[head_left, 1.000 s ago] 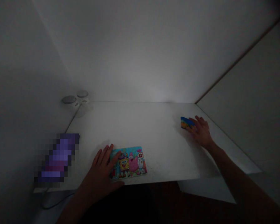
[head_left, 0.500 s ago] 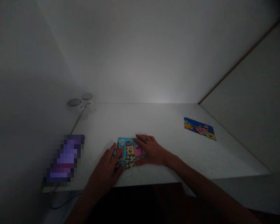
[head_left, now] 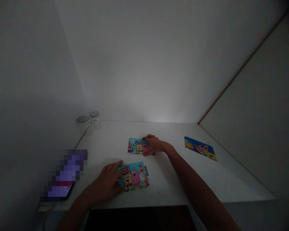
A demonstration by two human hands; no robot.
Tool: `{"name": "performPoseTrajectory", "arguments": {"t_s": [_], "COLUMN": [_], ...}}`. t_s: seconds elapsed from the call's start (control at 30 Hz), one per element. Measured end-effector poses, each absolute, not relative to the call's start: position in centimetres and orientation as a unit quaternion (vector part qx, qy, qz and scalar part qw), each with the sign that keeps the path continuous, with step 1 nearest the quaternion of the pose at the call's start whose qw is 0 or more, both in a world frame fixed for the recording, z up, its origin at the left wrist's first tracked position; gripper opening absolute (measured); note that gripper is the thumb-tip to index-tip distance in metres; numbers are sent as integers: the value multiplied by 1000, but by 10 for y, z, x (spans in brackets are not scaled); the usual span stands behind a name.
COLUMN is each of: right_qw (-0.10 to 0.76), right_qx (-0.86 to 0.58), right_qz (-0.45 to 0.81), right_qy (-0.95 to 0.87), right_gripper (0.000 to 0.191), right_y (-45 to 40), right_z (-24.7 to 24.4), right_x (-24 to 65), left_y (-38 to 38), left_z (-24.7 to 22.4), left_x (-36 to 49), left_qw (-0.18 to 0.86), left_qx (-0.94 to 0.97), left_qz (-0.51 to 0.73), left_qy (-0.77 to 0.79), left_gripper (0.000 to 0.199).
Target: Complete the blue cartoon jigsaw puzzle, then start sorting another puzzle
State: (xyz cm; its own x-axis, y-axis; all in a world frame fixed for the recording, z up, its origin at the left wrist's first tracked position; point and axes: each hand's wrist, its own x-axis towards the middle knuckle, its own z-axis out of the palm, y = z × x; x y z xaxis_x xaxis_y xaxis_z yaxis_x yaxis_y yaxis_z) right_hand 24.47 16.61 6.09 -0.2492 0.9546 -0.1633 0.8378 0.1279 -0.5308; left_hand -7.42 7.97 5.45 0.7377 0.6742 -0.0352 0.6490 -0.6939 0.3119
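Close to the table's front edge lies a picture card (head_left: 136, 178) with cartoon figures on turquoise. A barcode-like strip shows at its right end; whether it belongs to a second card beneath, I cannot tell. My left hand (head_left: 112, 178) rests over the card's left end, its fingers spread and touching it. Farther back is a similar picture card (head_left: 135, 147), flat or nearly flat on the table. Across its right part, which is hidden, my right hand (head_left: 153, 144) grips it with bent fingers at the far edge and the thumb nearer me.
On the right of the white table (head_left: 173, 179) lies a blue cartoon card (head_left: 200, 148), set at a slant. A pixelated phone-like device (head_left: 65, 176) with a cable sits at left. Two small lidded jars (head_left: 94, 115) stand in the back left corner. Walls enclose the back and sides.
Both hands were together around one card spot. My right hand has moved away from me with one card, while my left hand stays near the front on another. The view has tilted up slightly.
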Motion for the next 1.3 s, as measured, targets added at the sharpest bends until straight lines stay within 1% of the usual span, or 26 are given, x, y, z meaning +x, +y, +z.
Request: {"name": "performPoseTrajectory", "arguments": {"t_s": [0.1,0.13,0.2,0.27,0.33,0.43,0.5,0.57,0.67,0.73,0.8,0.9,0.97,1.03,1.13,1.23,1.3], "right_qw": [171,199,257,302,324,374,435,479,497,491,459,412,424,454,487,479,461], "right_qx": [-606,-610,-621,-626,-622,-595,-555,-519,-518,-533,-564,-607,-609,-578,-514,-483,-463], "right_qz": [288,297,322,360,401,508,602,653,648,630,596,530,511,529,589,639,676], "right_qy": [-722,-707,-667,-622,-589,-499,-376,-274,-254,-278,-340,-426,-434,-424,-389,-359,-342], "right_gripper": [100,96,81,66,61,59,48,33,21,23,26,26,28,30,36,36,33], "right_y": [162,159,152,145,141,140,142,146,149,150,150,150,151,152,152,151,150], "right_z": [57,55,50,46,47,52,56,58,57,53,48,40,37,36,39,42,44], "right_x": [256,260,270,280,289,297,296,291,279,270,260,248,241,234,226,223,223], "left_y": [94,102,122,143,161,180,185,188,189,190,190,190,190,190,189,189,189], "left_z": [54,53,49,46,42,35,30,25,19,16,13,11,10,10,10,12,13], "left_x": [-64,-56,-35,-10,13,35,40,40,38,37,37,38,38,38,38,37,37], "left_qw": [168,163,134,111,110,110,107,104,101,92,81,76,81,89,102,116,124], "left_qx": [917,913,901,900,906,911,911,910,910,909,908,906,904,902,900,898,897], "left_qz": [55,66,92,93,90,86,87,87,91,104,123,142,148,152,157,163,164], "left_qy": [359,369,403,410,399,388,390,393,393,392,392,392,394,395,394,391,390], "left_gripper": [62,61,61,73,85,95,96,96,95,93,93,93,91,90,90,87,90]}}
